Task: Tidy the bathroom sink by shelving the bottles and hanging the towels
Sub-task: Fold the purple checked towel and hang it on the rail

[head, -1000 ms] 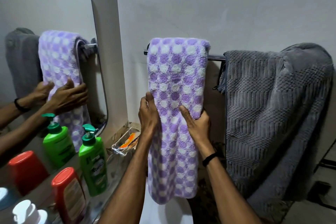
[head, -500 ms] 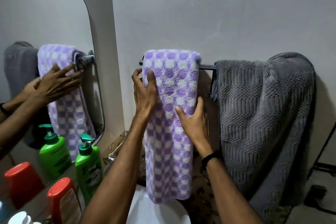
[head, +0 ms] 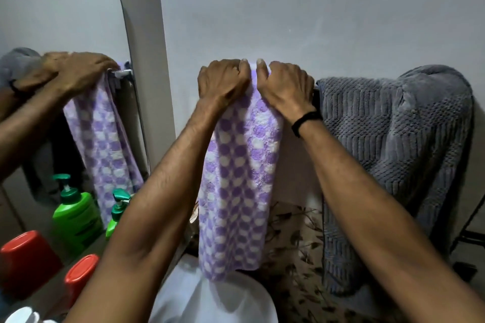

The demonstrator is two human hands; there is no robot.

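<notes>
The fluffy purple-and-white checked towel (head: pixel 236 191) hangs as a long folded strip at the left end of the rail (head: pixel 315 88). Your left hand (head: pixel 223 81) and right hand (head: pixel 286 86) curl their fingers over its top fold, side by side. A ribbed grey towel (head: pixel 393 152) drapes just to its right.

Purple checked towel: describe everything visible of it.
The purple checked towel is fluffy, terry-like cloth patterned with purple and white dots. It hangs lengthwise against the wall as a narrow strip, its lower edge above the white sink. The left hand and right hand grip its top, side by side. The grey towel hangs apart, to its right. The mirror reflects it.
</notes>
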